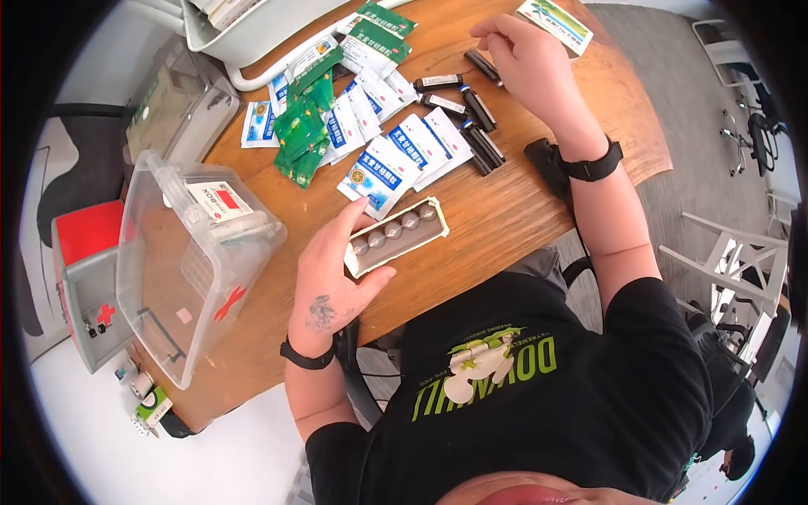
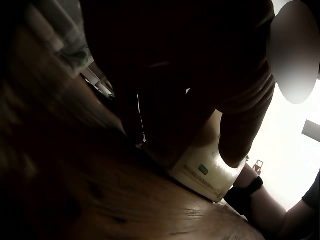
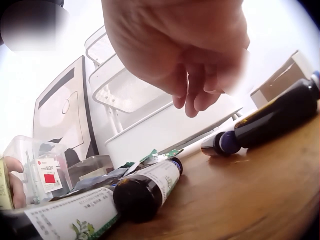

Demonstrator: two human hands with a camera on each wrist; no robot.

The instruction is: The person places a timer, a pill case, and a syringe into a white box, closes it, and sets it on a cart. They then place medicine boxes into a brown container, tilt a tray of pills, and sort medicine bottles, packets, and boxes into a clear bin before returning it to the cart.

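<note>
My left hand (image 1: 324, 268) grips a small open carton (image 1: 396, 244) between thumb and fingers near the table's front edge. Inside the carton, a row of several round hollows shows from above. In the left wrist view the hand is dark, with the thumb against the carton's pale printed side (image 2: 205, 172). My right hand (image 1: 528, 69) hovers over the table's far right, fingers loosely bent downward and holding nothing. Just beside its fingertips lies a dark vial (image 1: 483, 67). Several more dark vials with blue caps and white labels, among them one labelled vial (image 3: 152, 187), lie beneath and left of it.
White-and-blue sachets (image 1: 380, 175) and green sachets (image 1: 301, 135) are heaped mid-table. A clear plastic bin (image 1: 160, 337) stands at the left, holding a small white box (image 1: 220, 202). At the far right edge sits a green-and-white carton (image 1: 555, 25). A white rack (image 1: 244, 38) borders the back.
</note>
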